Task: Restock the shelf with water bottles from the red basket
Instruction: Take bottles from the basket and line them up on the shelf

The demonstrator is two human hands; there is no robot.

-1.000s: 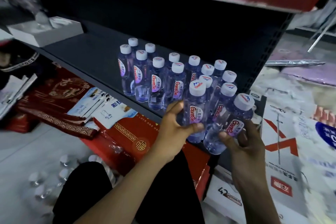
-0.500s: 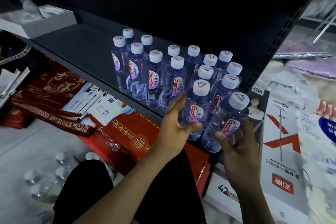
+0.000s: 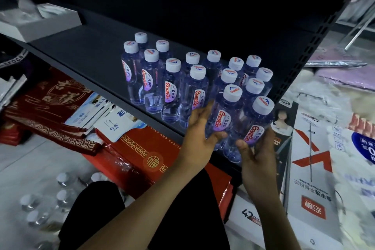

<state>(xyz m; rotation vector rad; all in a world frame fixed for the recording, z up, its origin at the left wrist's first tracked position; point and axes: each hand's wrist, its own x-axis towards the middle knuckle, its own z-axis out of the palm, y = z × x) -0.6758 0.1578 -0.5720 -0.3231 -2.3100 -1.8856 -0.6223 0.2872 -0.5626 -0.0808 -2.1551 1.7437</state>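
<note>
Head view, the only one. A dark shelf [image 3: 81, 55] is seen from above and in front, and on its right half a cluster of water bottles [image 3: 172, 87] is stood upright in close rows, white caps up, red-and-purple labels facing forward. At the front right corner of the cluster two more bottles are held. The near bottle [image 3: 223, 119] is gripped by the left hand [image 3: 199, 140], with the thumb laid across the lower label and the fingers curled round the far side. The end bottle [image 3: 251, 128], just beside it on the right and touching or nearly touching it, is gripped by the right hand [image 3: 257, 154], thumb on the front below the label and fingers wrapped behind. Both bottles are leaned slightly toward the right, with their bases at the shelf's front lip; whether the bases are set down cannot be told. A white box [image 3: 46, 24] is placed at the far left of the shelf. Below the shelf a red gift box [image 3: 146, 154] is stacked, and a white carton [image 3: 316, 168] is propped at the right. On the floor at lower left, loose bottles [image 3: 40, 209] are seen blurred; no basket can be made out around them.
</note>
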